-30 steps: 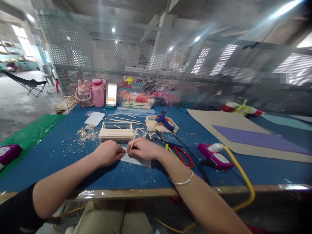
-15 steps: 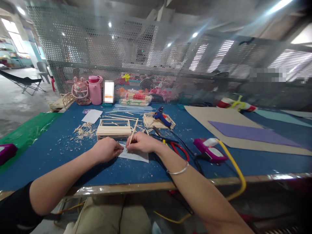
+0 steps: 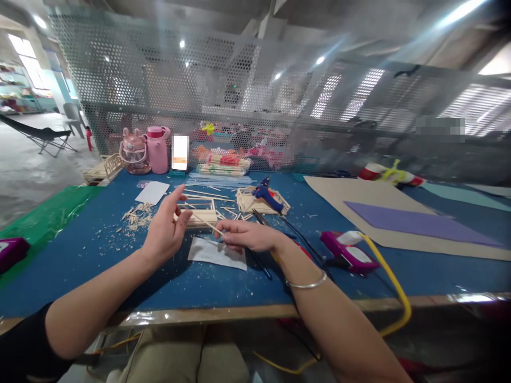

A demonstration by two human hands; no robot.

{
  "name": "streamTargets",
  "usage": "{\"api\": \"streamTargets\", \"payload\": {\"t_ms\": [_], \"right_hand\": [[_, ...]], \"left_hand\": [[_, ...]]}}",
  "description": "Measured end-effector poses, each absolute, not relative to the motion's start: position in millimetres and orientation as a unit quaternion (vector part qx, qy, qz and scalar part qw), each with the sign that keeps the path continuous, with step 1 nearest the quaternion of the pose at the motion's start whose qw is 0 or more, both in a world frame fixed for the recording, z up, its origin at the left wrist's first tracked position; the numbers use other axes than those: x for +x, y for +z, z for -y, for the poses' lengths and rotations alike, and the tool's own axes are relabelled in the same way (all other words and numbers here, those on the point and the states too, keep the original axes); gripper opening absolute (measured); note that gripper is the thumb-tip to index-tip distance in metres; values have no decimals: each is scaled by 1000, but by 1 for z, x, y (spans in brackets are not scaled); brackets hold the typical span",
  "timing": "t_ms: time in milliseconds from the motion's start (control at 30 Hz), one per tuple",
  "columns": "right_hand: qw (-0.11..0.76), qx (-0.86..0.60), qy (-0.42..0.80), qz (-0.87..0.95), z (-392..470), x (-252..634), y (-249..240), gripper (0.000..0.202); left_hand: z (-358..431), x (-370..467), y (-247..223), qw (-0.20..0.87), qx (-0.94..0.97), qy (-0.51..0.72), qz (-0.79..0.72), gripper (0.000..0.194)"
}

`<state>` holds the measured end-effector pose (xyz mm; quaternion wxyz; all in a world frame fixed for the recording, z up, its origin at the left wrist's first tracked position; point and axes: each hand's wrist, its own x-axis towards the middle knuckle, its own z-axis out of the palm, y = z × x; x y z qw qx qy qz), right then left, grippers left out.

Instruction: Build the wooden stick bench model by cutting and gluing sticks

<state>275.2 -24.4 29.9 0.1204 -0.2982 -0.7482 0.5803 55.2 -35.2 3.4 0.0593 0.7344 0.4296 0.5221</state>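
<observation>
There are two hands [image 3: 165, 229], one held stick [image 3: 208, 222], three stick frames [image 3: 208, 214], two pink bottles [image 3: 158, 155], one glue gun [image 3: 270, 199].

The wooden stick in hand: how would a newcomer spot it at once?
Over the blue table, find the right hand, its wrist ringed by a silver bangle. From its grip, a thin, pale wooden stick slants up toward the left hand. Unlike the loose sticks lying farther back, this one is held above the table.

Blue table [image 3: 175, 290] carries wood scraps [image 3: 139, 215]; white paper [image 3: 217, 254]; beige sheet [image 3: 371, 192].
</observation>
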Motion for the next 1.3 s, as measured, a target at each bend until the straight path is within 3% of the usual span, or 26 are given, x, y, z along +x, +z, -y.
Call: {"api": "streamTargets", "payload": {"t_ms": [167,333,400,567,833,1000,1300], "right_hand": [[170,-338,561,736,18,272,26,40],[394,-491,354,692,4,279,25,36],[429,-532,271,677,1,283,26,32],[413,-566,187,688,2,286,28,30],[368,-557,70,742,6,287,33,48],[341,-435,160,818,16,274,33,21],[336,-481,193,786,-2,262,50,21]], "left_hand": [[28,51,6,60,777,463,-422,28],[29,49,10,114,743,451,-481,30],[28,48,11,130,735,443,-497,31],[25,46,8,154,738,435,-492,32],[27,48,8,163,724,450,-497,33],[23,45,13,166,708,461,-508,34],[-6,35,37,198,686,503,-487,33]]}}
